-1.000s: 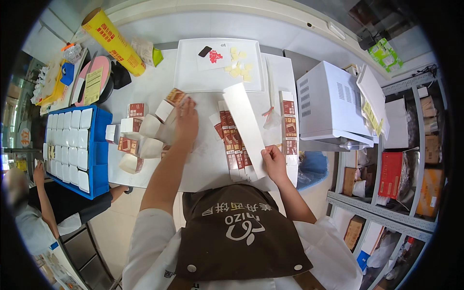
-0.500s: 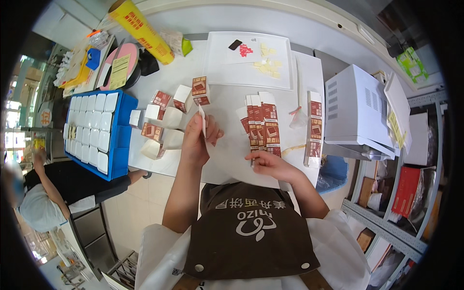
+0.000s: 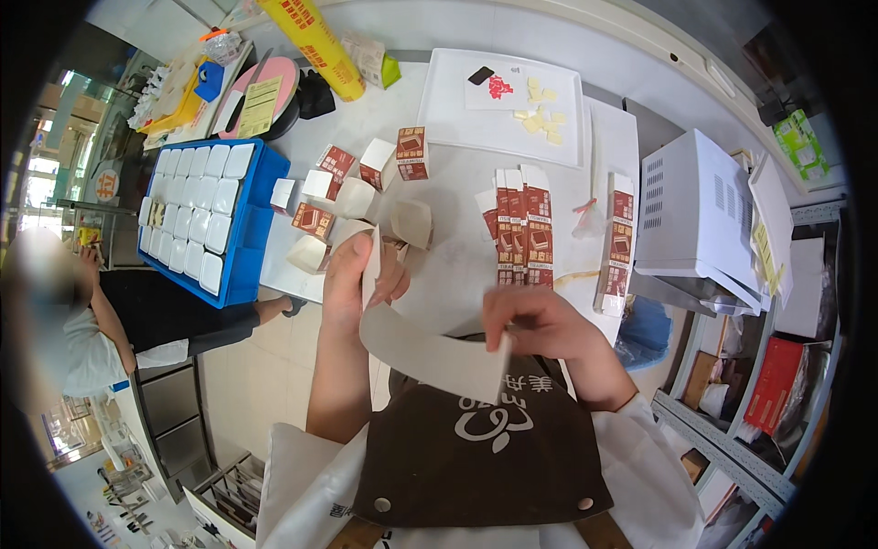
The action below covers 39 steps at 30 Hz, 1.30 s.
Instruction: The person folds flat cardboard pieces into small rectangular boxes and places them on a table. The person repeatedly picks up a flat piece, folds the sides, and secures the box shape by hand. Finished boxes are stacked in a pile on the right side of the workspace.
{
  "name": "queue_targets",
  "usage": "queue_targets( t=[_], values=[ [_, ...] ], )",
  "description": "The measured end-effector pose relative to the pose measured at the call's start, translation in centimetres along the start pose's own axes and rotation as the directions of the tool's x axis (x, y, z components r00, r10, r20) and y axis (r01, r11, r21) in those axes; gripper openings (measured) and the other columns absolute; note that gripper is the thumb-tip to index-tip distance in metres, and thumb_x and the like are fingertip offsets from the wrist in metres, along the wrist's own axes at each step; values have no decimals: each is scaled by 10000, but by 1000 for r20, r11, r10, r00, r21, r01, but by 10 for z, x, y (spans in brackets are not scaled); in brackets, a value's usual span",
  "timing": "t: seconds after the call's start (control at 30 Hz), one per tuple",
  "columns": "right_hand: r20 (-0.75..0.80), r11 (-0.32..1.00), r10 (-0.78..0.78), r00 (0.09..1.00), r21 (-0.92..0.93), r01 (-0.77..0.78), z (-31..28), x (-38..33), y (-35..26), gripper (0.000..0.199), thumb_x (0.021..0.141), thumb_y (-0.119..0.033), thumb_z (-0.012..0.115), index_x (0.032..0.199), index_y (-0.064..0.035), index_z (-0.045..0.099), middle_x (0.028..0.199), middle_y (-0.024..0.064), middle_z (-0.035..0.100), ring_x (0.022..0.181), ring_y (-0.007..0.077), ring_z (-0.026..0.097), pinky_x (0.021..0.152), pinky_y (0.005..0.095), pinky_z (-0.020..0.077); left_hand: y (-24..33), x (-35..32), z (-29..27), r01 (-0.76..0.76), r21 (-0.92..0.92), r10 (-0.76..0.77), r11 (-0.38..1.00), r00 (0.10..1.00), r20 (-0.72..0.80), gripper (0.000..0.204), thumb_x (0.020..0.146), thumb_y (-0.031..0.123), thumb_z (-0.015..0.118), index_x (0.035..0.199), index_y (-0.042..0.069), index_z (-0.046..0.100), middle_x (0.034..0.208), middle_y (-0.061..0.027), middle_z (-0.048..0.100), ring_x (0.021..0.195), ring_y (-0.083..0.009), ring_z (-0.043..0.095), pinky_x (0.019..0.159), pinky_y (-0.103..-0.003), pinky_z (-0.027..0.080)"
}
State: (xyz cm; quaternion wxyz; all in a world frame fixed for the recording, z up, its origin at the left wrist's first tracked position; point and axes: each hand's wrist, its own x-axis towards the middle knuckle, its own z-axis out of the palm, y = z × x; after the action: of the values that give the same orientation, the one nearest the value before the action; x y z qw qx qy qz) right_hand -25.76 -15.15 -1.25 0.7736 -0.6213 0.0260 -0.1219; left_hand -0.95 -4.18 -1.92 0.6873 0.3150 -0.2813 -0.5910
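Note:
A white cardboard strip (image 3: 430,357) bends in a curve between my two hands, in front of my dark apron. My left hand (image 3: 352,274) is closed on its upper end, which stands upright between thumb and fingers. At the lower right end, my right hand (image 3: 540,320) pinches the strip's edge, slightly smeared by motion. Beyond my left hand stand several small folded boxes, brown-red outside and white inside, among them an upright printed box (image 3: 412,154) and a white-sided box (image 3: 412,224). Flat printed box blanks (image 3: 526,229) lie overlapping beyond my right hand.
A white tray (image 3: 457,128) at the back holds yellow and pink pieces. To the left, a blue crate (image 3: 240,229) carries white lidded containers. More flat blanks (image 3: 618,242) lie near a white appliance (image 3: 686,201). A yellow roll (image 3: 315,46) stands behind. Another person (image 3: 155,311) is at far left.
My right hand has come up and taken the strip's lower end. The strip now curves between both hands, nearer my apron. The whole view has shifted somewhat.

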Motion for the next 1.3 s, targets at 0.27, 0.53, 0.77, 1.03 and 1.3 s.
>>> queue_targets(
  t=[0.27,0.53,0.77,1.03,1.3],
  values=[
    [-312,940,112,943,-276,-203,27,27,-23,157,912,-125,661,1043,-66,599,830,53,635,748,181,590,745,329,465,21,-28,12,209,366,-106,907,953,-283,271,968,234,632,827,4,656,756,-27,653,618,-73,565,547,-221,424],
    [-284,807,-167,944,-589,-34,45,36,-32,286,804,-68,713,1068,-126,617,741,31,586,721,231,572,747,359,478,28,-31,43,228,652,-3,724,945,-326,200,945,127,645,798,-9,645,672,1,617,501,-35,533,400,-202,413],
    [-224,783,-217,950,-621,32,43,29,-25,300,787,-46,710,1058,-139,619,725,26,564,772,245,585,758,376,490,28,-27,51,287,665,-41,690,932,-360,220,928,125,658,750,2,620,656,19,584,503,-20,510,400,-195,416],
    [-325,872,-144,935,-489,-36,44,24,-19,258,837,-37,685,1067,-117,601,721,25,563,703,180,568,668,318,477,13,-29,48,172,785,1,595,977,-215,290,945,122,623,710,-17,526,593,-5,469,550,-42,463,463,-278,351],
    [-415,989,-49,909,-148,-14,37,23,5,195,930,-28,609,1097,-75,518,830,12,606,679,35,519,587,221,414,18,-23,51,75,880,-87,468,995,-39,318,948,152,594,700,-11,482,578,-135,457,541,-275,486,575,-375,400]
  ],
)
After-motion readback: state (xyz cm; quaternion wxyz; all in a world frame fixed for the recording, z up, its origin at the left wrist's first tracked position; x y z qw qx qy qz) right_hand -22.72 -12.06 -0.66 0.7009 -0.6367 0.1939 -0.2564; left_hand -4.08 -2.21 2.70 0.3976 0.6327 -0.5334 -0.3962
